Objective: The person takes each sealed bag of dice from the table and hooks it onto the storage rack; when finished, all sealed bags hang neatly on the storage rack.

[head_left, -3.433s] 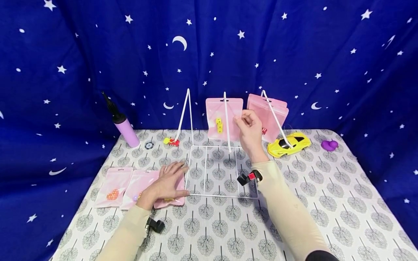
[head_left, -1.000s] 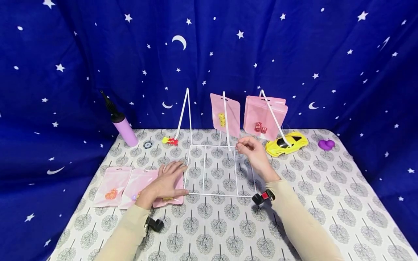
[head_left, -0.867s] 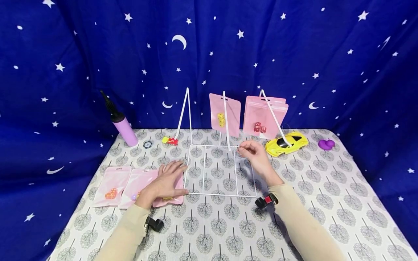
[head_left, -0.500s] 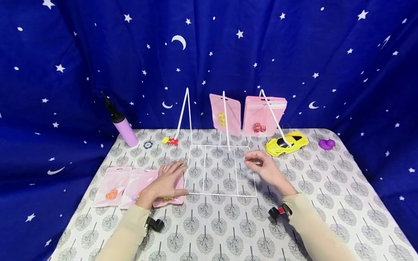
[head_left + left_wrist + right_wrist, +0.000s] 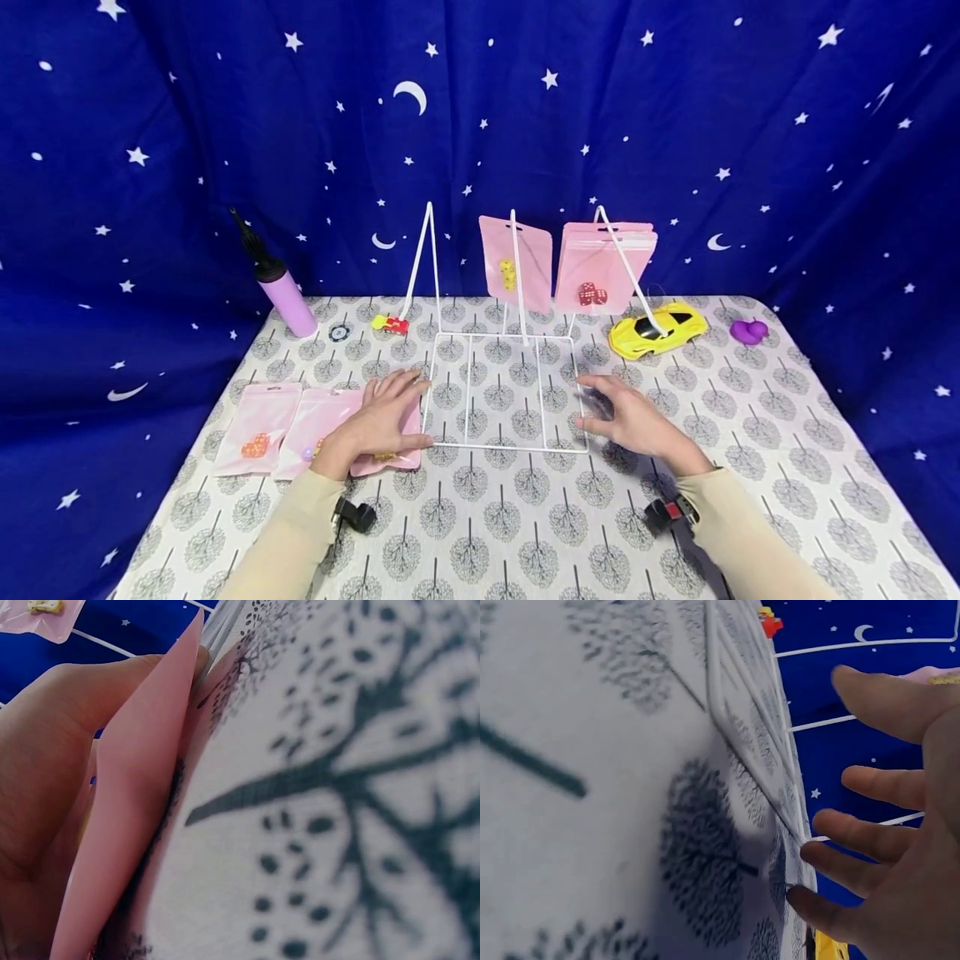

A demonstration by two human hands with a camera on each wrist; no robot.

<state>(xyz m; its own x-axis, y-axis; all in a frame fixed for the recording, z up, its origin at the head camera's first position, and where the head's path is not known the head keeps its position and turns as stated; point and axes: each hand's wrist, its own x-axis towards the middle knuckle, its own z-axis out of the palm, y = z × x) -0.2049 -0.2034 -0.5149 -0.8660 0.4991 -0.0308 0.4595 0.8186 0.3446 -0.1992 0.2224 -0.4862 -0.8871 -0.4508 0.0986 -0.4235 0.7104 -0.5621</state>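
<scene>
Starry blue curtain (image 5: 480, 125) backs a tree-patterned table (image 5: 487, 517). Head view, around the base of the white rack (image 5: 519, 275): a yellow-dice bag (image 5: 498, 250) hangs at 12 o'clock, red-dice bags (image 5: 588, 262) near 1; the right hand (image 5: 633, 418), empty, fingers parted, near 3; the left hand (image 5: 378, 423), fingers extended, over a pink bag (image 5: 405, 461) near 9. Left wrist view: bag bent beside the palm. Right wrist view: fingers splayed.
</scene>
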